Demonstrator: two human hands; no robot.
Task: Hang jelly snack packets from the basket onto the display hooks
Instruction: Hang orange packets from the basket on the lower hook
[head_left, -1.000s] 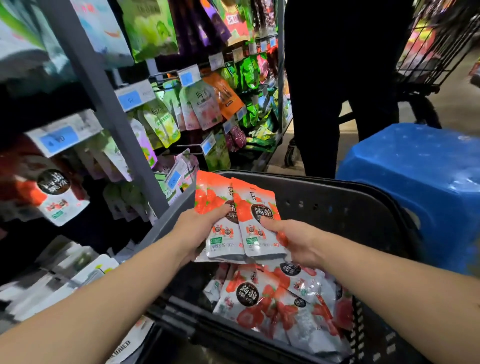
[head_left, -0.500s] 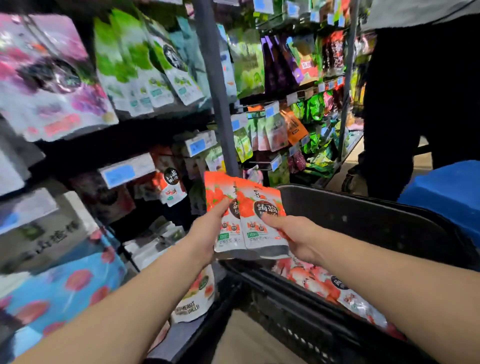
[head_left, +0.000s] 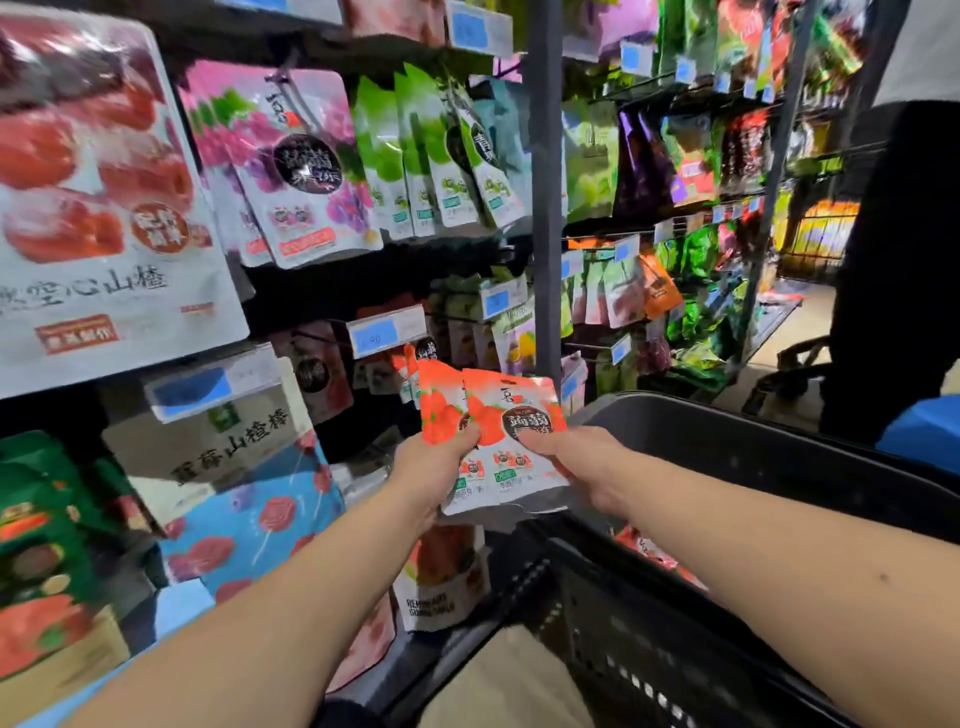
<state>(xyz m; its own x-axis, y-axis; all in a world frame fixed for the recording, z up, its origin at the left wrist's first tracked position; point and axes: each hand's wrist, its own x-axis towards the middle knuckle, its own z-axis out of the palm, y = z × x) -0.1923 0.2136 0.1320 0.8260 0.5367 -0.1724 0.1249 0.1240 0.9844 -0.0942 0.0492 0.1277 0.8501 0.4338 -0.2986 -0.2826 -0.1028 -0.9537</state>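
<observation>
Both hands hold a small fanned stack of red-and-white jelly snack packets (head_left: 511, 431) in front of the shelving. My left hand (head_left: 434, 467) grips the stack's left side with the thumb on its front. At the right edge my right hand (head_left: 587, 462) pinches the front packet. Just behind the stack, the same red packets (head_left: 415, 364) hang on a display hook under a blue price tag (head_left: 387, 332). The black basket (head_left: 779, 452) stands at the right, and more red packets (head_left: 652, 556) show inside it below my right forearm.
Racks of hanging snack bags fill the left and centre, split by a grey upright post (head_left: 545, 208). Large bags and boxes crowd the lower left. A person in dark clothes (head_left: 904, 260) stands at the far right beside a blue stool (head_left: 924, 431).
The packets have come up out of the basket and moved left toward the shelf hooks, held by both hands. My view has swung left onto the display.
</observation>
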